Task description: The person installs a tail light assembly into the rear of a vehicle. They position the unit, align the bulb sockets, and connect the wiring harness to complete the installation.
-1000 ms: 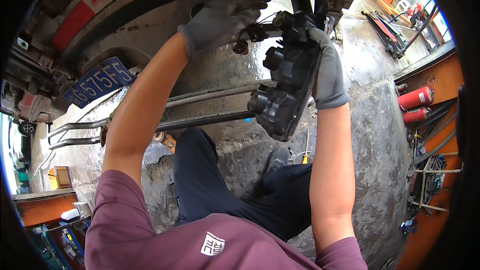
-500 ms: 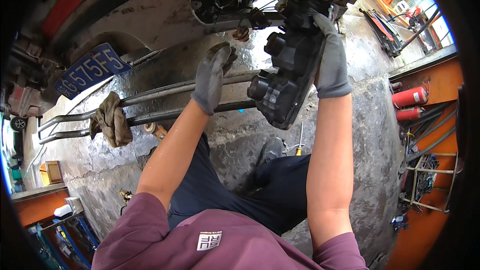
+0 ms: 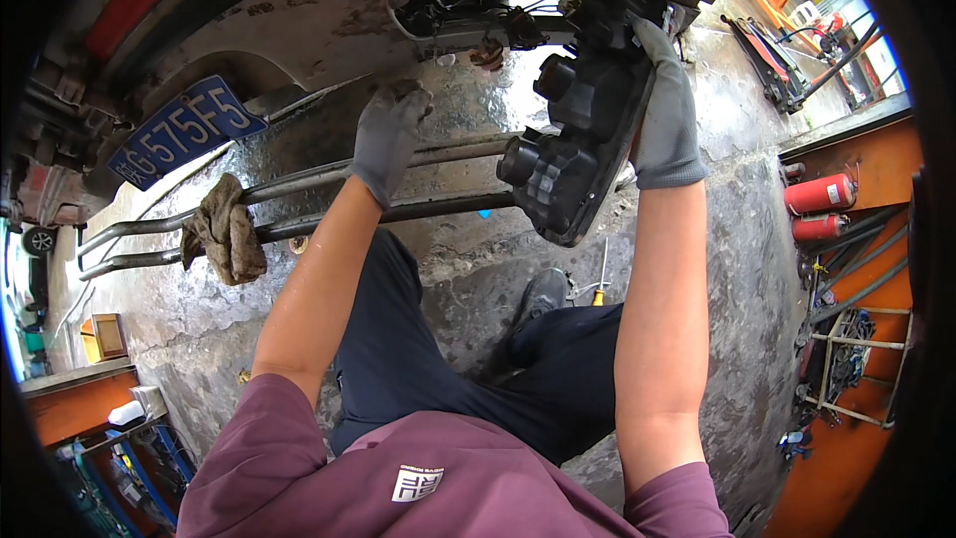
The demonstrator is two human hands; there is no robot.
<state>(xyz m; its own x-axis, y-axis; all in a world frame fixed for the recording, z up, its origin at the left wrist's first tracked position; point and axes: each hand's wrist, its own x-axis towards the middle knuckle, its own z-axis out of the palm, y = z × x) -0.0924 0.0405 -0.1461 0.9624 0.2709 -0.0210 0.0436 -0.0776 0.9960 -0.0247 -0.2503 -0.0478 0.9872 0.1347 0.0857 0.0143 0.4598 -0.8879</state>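
Note:
My gloved right hand is closed on the upper right edge of a black vehicle lamp housing. The housing's back faces me, with round sockets along its left side, and it is held upright and tilted. My right fingertips are partly hidden behind its edge. My left hand, in a grey glove with darkened fingertips, is raised above the metal bars, apart from the housing. Its fingers are curled in, and whatever they may hold is hidden. Dark wiring with connectors hangs from the opening in the vehicle body, beside the housing's top.
A brown rag drapes over two long metal bars. The vehicle's bumper and blue number plate lie at upper left. A yellow-handled screwdriver is on the floor near my shoe. Red extinguishers lie at right.
My left hand has moved left and slightly down, away from the wiring and the housing, with its fingers more curled. My right hand still holds the housing, nearly in place.

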